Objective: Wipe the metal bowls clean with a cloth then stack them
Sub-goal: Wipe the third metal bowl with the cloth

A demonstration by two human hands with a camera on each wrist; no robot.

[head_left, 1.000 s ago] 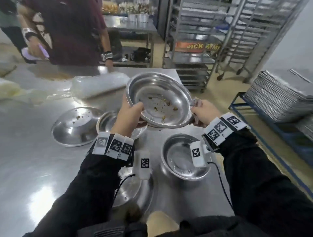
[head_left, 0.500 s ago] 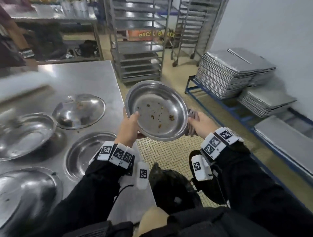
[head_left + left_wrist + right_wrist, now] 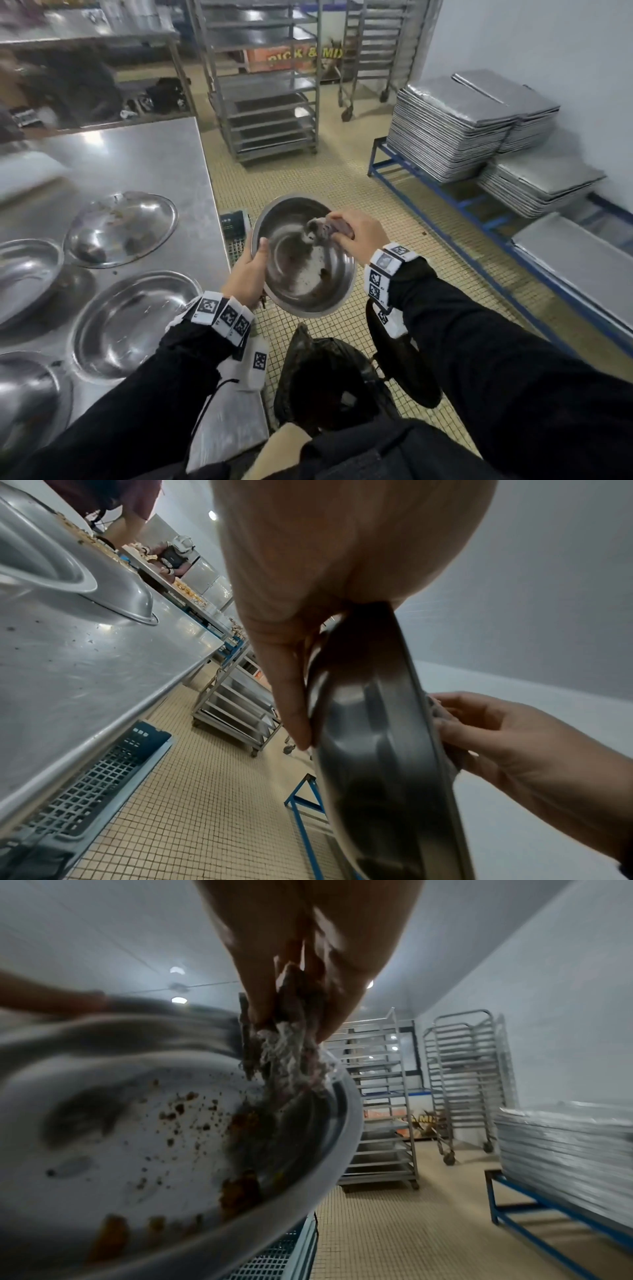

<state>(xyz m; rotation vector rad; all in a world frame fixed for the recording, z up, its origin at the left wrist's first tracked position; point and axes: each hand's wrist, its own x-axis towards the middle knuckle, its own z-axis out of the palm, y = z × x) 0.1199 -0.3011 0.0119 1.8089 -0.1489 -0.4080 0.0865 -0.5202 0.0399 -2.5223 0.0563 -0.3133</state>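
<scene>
A metal bowl (image 3: 305, 270) with brown crumbs inside is held tilted over a black bin bag (image 3: 329, 380), off the table's right edge. My left hand (image 3: 251, 270) grips its left rim, thumb inside; the left wrist view shows the fingers (image 3: 291, 696) against the bowl's underside (image 3: 377, 737). My right hand (image 3: 352, 233) holds a crumpled grey cloth (image 3: 322, 229) against the bowl's upper inner wall. In the right wrist view the cloth (image 3: 287, 1053) touches the crumb-strewn bowl (image 3: 137, 1137). Several other metal bowls (image 3: 133, 322) lie on the steel table (image 3: 137, 164).
An upturned bowl (image 3: 120, 228) lies further back on the table. A dark plastic crate (image 3: 234, 224) sits on the floor by the table edge. Wheeled metal racks (image 3: 267, 85) stand behind, and stacked baking trays (image 3: 455, 126) rest on a blue frame at right.
The bowl has dropped lower and tilted over the bin bag. My right hand left the bowl's right rim and brought the cloth inside the bowl. The view has swung further right.
</scene>
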